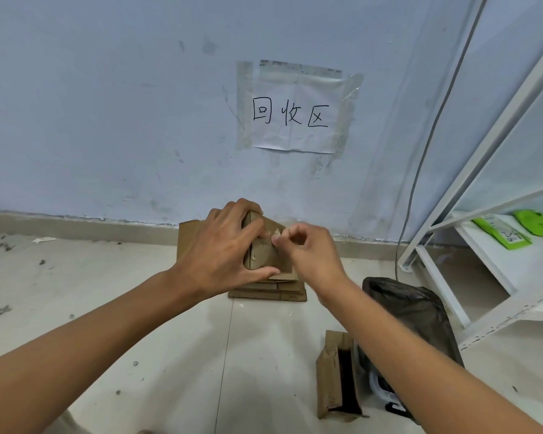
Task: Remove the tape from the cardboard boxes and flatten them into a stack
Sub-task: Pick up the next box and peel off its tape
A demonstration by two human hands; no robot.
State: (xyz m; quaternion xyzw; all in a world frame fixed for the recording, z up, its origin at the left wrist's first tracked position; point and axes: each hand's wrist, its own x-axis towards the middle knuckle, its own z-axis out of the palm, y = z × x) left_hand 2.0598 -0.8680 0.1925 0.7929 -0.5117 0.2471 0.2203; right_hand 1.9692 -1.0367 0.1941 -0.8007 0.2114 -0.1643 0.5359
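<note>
My left hand (224,249) grips a small brown cardboard box (262,250), held up in front of the wall. Thumb and forefinger of my right hand (308,250) pinch a strip of tape (276,235) at the box's top right edge. Below the held box, a stack of flattened cardboard (273,292) lies on the floor against the wall; a further flat piece (188,236) leans behind my left hand. Another open cardboard box (337,377) lies on its side on the floor at the lower right, partly hidden by my right forearm.
A dark plastic bag (411,311) sits on the floor beside the open box. A white metal shelf frame (483,198) stands at the right with green packets (511,230) on it. A paper sign (295,111) is taped to the wall. A cable (420,158) hangs down.
</note>
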